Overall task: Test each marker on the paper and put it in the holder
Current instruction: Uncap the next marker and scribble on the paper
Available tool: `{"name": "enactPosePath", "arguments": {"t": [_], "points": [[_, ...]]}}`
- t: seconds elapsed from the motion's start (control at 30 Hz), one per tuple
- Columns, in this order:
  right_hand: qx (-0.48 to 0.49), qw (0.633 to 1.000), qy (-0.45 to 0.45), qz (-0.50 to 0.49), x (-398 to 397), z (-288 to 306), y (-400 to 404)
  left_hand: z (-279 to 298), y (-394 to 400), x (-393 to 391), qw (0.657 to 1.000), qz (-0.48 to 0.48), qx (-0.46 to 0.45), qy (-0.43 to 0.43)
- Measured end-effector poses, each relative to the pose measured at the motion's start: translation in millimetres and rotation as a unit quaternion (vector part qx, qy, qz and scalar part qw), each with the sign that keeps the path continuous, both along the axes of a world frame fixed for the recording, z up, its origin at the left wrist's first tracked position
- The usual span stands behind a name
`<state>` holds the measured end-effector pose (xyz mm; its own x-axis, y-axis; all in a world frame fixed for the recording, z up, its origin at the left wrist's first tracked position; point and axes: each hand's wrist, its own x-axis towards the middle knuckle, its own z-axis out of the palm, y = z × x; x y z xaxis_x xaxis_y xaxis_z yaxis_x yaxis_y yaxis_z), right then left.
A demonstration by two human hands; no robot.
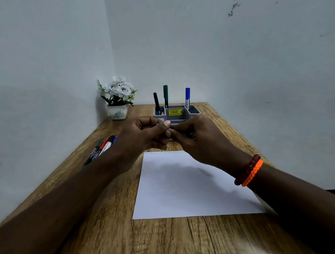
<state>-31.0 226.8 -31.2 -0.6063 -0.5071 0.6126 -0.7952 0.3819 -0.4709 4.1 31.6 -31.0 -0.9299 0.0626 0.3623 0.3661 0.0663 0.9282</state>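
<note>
Our left grip (143, 134) and right grip (193, 135) meet fingertip to fingertip above the far edge of the paper (188, 186), both pinched on a blue marker (163, 126) almost wholly hidden between them; only slivers of blue show. To the left, spare markers (101, 148) lie bunched on the tabletop (115, 239), partly behind our left forearm. Faint scribbles line the paper's far edge. Beyond the hands stands the grey holder (176, 114), already carrying a black marker (157, 103), a green marker (165, 95) and a blue-capped marker (187, 98). Bare wood stays open near us.
</note>
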Motion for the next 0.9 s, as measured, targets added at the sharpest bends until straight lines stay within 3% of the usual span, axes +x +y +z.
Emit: {"name": "enactPosePath", "arguments": {"t": [0.23, 0.37, 0.5, 0.6, 0.67, 0.73, 0.9], "points": [[0.061, 0.996, -0.027, -0.052, -2, 6, 3, -5, -4, -5, 0.999, 0.046, -0.011, 0.0], [0.02, 0.995, -0.074, -0.069, -7, 10, 21, -3, -10, -10, 0.995, 0.092, 0.036, -0.001], [-0.048, 0.984, -0.162, -0.051, -10, 10, 37, -12, -14, -16, 0.968, 0.155, -0.184, 0.072], [-0.194, 0.922, -0.336, -0.005, -7, 10, 52, -17, -14, -13, 0.921, 0.138, -0.346, 0.118], [-0.244, 0.89, -0.385, 0.005, -9, 9, 62, -17, -10, -6, 0.886, 0.108, -0.427, 0.146], [-0.258, 0.885, -0.388, -0.015, -11, 5, 68, -17, -6, -1, 0.86, 0.08, -0.481, 0.149], [-0.258, 0.901, -0.334, -0.106, -15, -7, 64, -19, -7, 0, 0.853, 0.065, -0.505, 0.115]]}}
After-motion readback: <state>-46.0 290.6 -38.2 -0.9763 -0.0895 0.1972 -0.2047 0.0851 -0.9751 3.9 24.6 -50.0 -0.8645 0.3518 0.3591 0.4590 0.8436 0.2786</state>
